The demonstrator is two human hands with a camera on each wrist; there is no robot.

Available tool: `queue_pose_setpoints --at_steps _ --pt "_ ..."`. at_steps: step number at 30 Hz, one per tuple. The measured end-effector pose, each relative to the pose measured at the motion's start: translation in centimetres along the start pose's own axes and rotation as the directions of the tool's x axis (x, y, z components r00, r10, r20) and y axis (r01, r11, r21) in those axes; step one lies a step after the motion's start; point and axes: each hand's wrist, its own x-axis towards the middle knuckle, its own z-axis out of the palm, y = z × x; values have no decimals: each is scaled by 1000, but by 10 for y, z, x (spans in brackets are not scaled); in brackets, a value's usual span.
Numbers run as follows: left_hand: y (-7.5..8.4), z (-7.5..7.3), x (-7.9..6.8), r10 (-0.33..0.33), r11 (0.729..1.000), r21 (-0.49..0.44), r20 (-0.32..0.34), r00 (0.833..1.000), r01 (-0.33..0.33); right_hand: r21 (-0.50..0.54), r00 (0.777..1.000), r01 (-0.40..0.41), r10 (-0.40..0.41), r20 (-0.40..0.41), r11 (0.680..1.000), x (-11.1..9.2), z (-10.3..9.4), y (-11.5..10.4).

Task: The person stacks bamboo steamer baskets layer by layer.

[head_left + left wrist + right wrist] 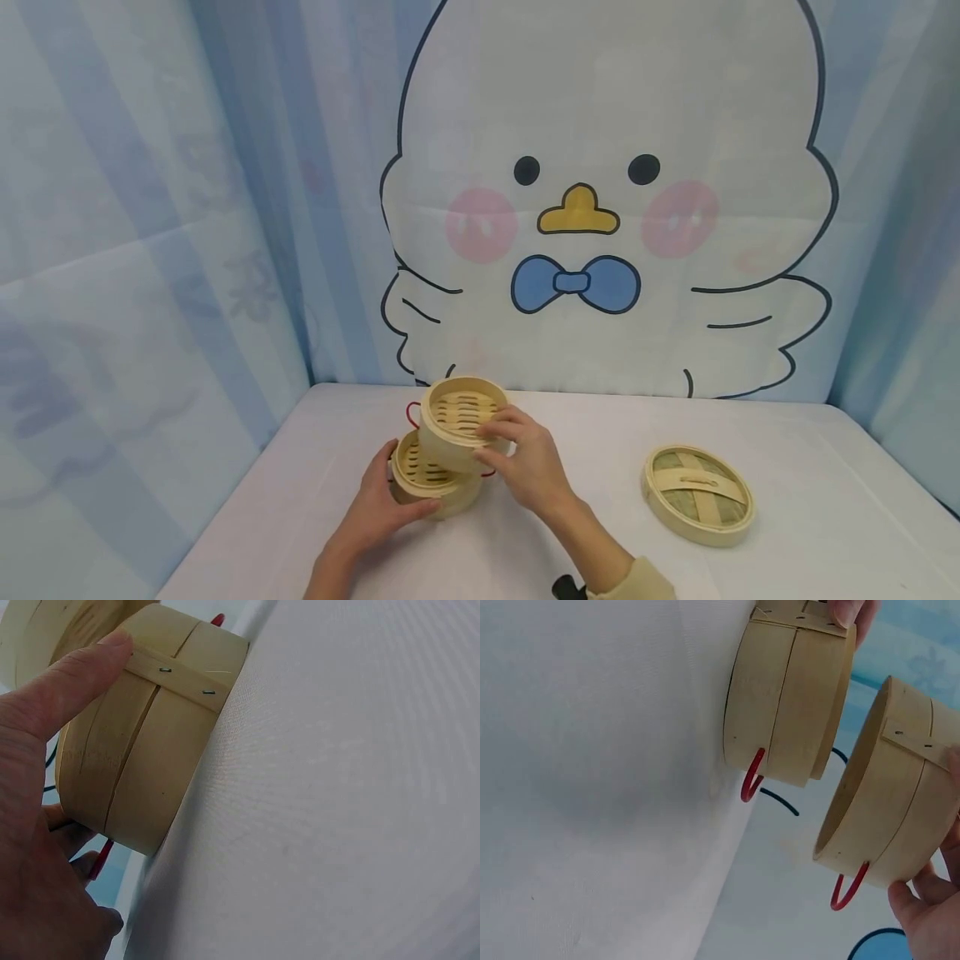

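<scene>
A round bamboo steamer basket with a slatted floor stands on the table, and my left hand grips its side. The left wrist view shows the thumb over the rim of this lower basket, the fingers around its far side. Above it, shifted slightly right, a second steamer basket is held at its rim and wall by my right hand. In the right wrist view this upper basket hangs tilted, a gap between it and the lower one. Both have red loop handles.
A bamboo steamer lid with a woven top and strap handle lies at the right of the white-covered table. Behind the table hangs a curtain with a cartoon bird. A small black object shows by the right sleeve.
</scene>
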Motion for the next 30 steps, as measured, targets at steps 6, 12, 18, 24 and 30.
queue_pose_setpoints --at_steps 6,12,18,24,30 --pt "-1 0 0 11 1000 -9 -3 1000 -11 12 1000 21 -21 -5 1000 0 6 -2" --pt "-1 -1 0 14 1000 -11 -1 1000 -14 36 1000 8 -8 0 999 -1 13 -5" --pt "0 -1 0 32 999 -25 -8 999 -32 34 999 19 -20 27 999 -2 21 -10" --pt "0 0 1 15 1000 -10 -8 1000 -15 33 999 25 -25 22 999 -4 29 -14" --pt "0 1 0 26 1000 -4 -30 999 -26 16 1000 18 -18 22 1000 -7 37 -17"
